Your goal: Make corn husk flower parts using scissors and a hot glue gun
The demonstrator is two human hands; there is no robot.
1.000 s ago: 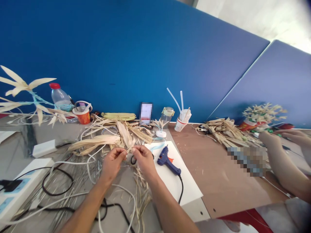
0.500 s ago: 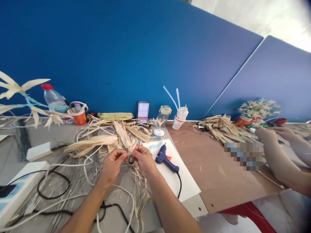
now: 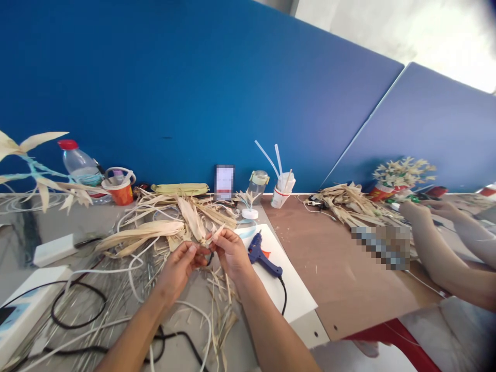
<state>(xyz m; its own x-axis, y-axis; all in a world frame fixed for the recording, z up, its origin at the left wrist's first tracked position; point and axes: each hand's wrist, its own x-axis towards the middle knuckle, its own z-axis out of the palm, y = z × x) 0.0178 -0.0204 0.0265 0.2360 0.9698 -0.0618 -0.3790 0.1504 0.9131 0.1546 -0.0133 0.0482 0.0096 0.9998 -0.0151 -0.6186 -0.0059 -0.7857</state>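
My left hand point(image 3: 182, 262) and my right hand point(image 3: 229, 250) meet over the grey table, both pinched on one small strip of dried husk point(image 3: 215, 233) whose pale tip sticks up between the fingertips. Just behind them lies a heap of dried husks point(image 3: 163, 227). Loose husk scraps point(image 3: 222, 305) litter the table under my wrists. A blue glue gun point(image 3: 262, 255) rests on a white sheet point(image 3: 287, 289) right of my right hand.
White and black cables point(image 3: 81, 310) and a power strip point(image 3: 19, 307) lie at left. A bottle point(image 3: 77, 163), orange cup point(image 3: 120, 192), jar point(image 3: 256, 185) and cup of sticks point(image 3: 279, 192) line the blue partition. Another person's hands point(image 3: 426, 217) work at right beside more husks point(image 3: 349, 204).
My hands have drawn closer together and slightly up on the husk strip. The view has shifted a little to the right.
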